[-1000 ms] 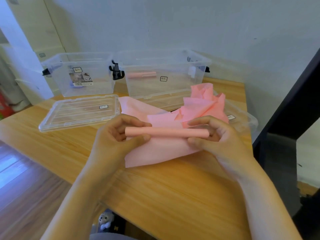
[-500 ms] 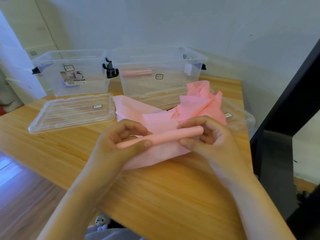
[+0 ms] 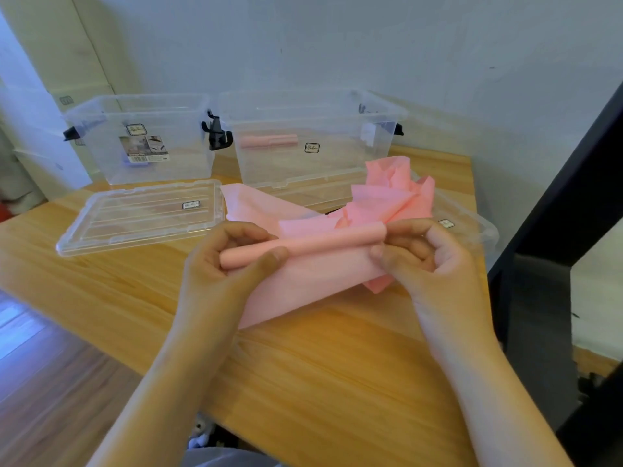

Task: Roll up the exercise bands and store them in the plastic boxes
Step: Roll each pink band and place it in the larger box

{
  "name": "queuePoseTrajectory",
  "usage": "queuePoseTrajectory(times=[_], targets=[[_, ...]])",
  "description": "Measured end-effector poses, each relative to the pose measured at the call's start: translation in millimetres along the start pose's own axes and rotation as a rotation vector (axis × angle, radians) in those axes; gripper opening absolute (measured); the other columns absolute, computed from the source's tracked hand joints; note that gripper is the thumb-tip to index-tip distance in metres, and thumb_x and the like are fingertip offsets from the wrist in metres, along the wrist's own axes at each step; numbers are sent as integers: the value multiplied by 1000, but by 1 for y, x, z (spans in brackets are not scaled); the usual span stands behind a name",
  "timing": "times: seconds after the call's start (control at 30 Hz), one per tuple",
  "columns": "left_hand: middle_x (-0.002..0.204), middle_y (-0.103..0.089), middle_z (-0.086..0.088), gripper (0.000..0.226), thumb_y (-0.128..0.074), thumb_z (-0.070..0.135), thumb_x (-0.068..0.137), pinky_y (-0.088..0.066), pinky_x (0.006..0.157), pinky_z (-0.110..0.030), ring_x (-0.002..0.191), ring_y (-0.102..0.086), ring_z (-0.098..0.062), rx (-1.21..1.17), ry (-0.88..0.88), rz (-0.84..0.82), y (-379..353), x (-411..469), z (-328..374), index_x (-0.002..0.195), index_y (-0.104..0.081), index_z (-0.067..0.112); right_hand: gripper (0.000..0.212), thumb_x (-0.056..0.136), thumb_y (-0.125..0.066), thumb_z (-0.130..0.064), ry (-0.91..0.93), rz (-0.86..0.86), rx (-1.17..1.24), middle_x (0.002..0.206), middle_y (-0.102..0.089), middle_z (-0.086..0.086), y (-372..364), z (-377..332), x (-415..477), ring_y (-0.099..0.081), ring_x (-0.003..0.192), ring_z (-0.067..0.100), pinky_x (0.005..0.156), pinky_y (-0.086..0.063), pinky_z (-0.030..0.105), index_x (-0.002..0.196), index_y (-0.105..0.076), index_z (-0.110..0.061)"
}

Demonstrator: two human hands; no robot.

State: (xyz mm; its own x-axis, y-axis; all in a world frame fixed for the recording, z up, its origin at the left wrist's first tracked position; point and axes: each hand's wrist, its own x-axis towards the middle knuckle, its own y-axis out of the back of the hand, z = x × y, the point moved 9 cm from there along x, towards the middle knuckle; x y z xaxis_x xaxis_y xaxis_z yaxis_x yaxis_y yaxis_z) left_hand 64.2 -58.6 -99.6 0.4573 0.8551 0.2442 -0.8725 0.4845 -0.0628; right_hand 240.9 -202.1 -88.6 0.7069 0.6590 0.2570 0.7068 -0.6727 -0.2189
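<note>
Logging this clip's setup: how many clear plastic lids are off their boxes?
2. The left lid lies flat before the left box; the right lid lies partly under the pink exercise band.

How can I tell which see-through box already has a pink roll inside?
On the wooden table, two clear boxes stand side by side near the wall. Pick the right box, behind the crumpled pink sheet. Only it holds a small pink roll; the left box has a big printed label instead.

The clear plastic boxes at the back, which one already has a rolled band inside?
The right box: a rolled pink band lies inside it, seen through the wall. The left box, the one with the printed label, shows no pink roll.
</note>
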Motion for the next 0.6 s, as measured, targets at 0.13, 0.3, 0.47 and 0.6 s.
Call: queuePoseTrajectory(times=[0.13,0.3,0.47,0.6], targets=[[84,-67,15,30,-82,38,54,-47,73,-27,82,-61,-6,-9,18,-23,-5,-1,-4,81,-69,33,16,75,-70,6,76,39,-77,81,-73,-1,5,-6,0,-67,74,3,66,-49,11,87,-66,-3],[85,-63,17,35,-78,45,53,-44,72,-27,82,-58,-6,3,18,-55,-7,-2,-7,84,-68,33,17,75,-71,6,129,56,-132,73,-70,-13,7,-9,2,-65,75,-2,70,-48,10,78,-68,-10],[85,-64,12,33,-79,43,53,-43,72,-30,82,-58,-9,-14,17,-69,-5,-1,-7,82,-67,31,14,79,-68,4,110,26,-141,79,-71,-9,5,-9,0,-65,76,-2,66,-48,10,87,-67,-7],[90,-65,6,31,-79,38,54,-44,74,-29,84,-59,-10,-64,25,-129,-9,0,-5,81,-66,30,39,77,-69,-7,43,-100,-79,91,-73,4,-8,-8,-4,-66,80,1,67,-50,12,113,-57,-15]])
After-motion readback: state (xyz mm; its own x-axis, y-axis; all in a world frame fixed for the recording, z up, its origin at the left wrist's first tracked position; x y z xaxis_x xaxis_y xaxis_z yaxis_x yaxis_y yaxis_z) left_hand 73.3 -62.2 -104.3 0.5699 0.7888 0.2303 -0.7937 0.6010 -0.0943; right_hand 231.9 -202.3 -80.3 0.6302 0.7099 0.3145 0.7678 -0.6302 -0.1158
